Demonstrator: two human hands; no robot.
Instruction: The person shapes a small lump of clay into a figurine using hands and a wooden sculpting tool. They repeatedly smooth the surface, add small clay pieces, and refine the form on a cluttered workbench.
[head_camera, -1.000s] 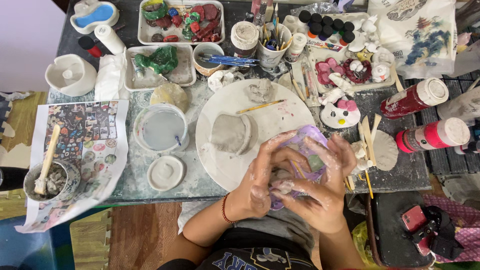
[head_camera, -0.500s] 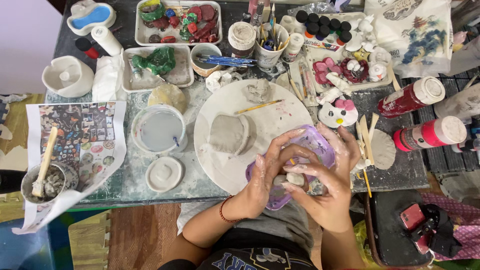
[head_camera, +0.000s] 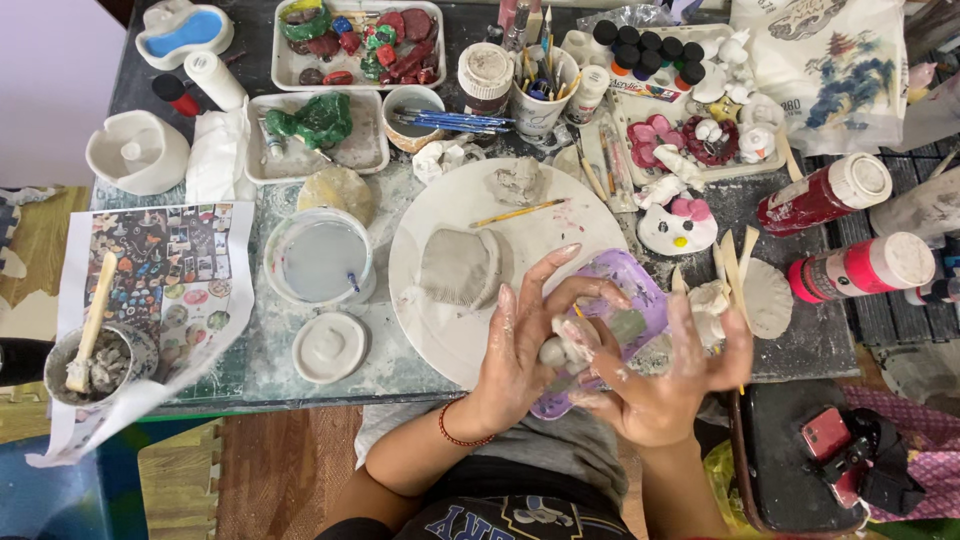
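Head view, looking straight down on a crowded clay bench. We see the left hand (head_camera: 520, 345) and the right hand (head_camera: 665, 375) brought together at the near table edge, both smeared with pale clay. Between them sits a small lump of grey clay (head_camera: 565, 345); left fingertips curl over it from the left, right fingers press it from below and right, so the lump lies at the meeting point of both grips, pinched on two sides. Each hand is closed narrowly on that lump.

Directly under and behind the hands we note a purple dish (head_camera: 625, 300), partly hidden by the fingers. It overlaps the near-right rim of a large white round plate (head_camera: 440, 215), which carries a flattened grey clay slab (head_camera: 458, 265) left of the hands, a rough clay scrap (head_camera: 517, 182) farther back, and a yellow pencil (head_camera: 518, 212) between them.

Left of the plate stands a tub of cloudy water (head_camera: 320, 258), with a small white lid (head_camera: 328, 347) just nearer us.
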